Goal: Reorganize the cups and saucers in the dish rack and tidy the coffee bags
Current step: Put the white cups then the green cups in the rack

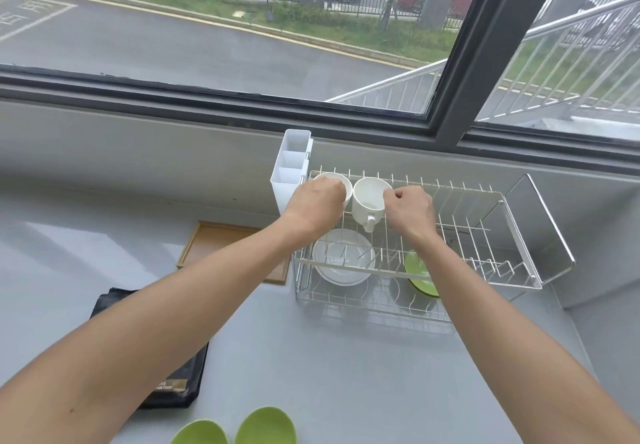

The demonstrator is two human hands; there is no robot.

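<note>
a pale grey table (329, 374) runs under a wide window, and at the bottom edge of the frame two green cups (235, 428) peek in. just above them, lower left, a black coffee bag (173, 384) lies flat, its long axis running away toward the window. beyond it a shallow wooden tray (214, 242) sits beside the wire dish rack (485, 235), centre right. on the rack's lower tier a stack of white saucers (343, 263) and a green saucer (420, 272) lean among the prongs. on the upper tier two white cups stand upright, mouths up, almost touching. the left hand (317, 201) is curled round the left cup (329, 180); the right hand (410, 213) pinches the rim of the right cup (370, 201), whose handle points toward the viewer. behind stands a white cutlery holder (291, 169). the risk, i'd say: lifting both at once could knock the cups together, or a rim pinch could slip and drop one onto the saucers below.
</note>
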